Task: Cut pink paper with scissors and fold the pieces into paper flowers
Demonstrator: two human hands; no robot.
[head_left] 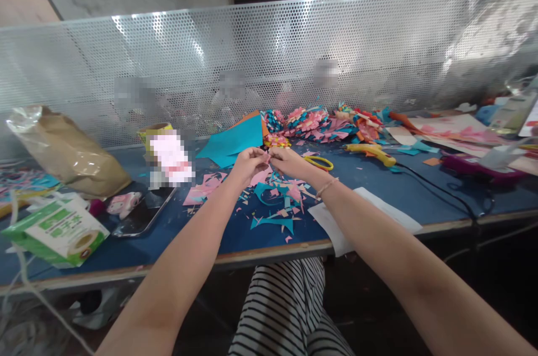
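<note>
Over the middle of the table, my left hand [251,165] and my right hand [289,162] meet with fingertips pinched together. Between them a small pink paper piece [268,158] shows, mostly covered by the fingers. Beneath and in front of the hands lie pink and blue paper scraps [273,226]. Just beyond the left hand is a stack of blue paper sheets [235,140]. Yellow scissor handles [320,163] rest close to the right hand. Behind both hands, layered paper flowers [309,122] in pink, blue and yellow are heaped together.
A yellow glue gun [372,152] with a black cable lies to the right, past a white sheet [384,215] at the table edge. On the left are a phone [147,213], a green-white carton [59,230] and a brown paper bag [78,151]. A perforated metal partition [269,36] closes the back.
</note>
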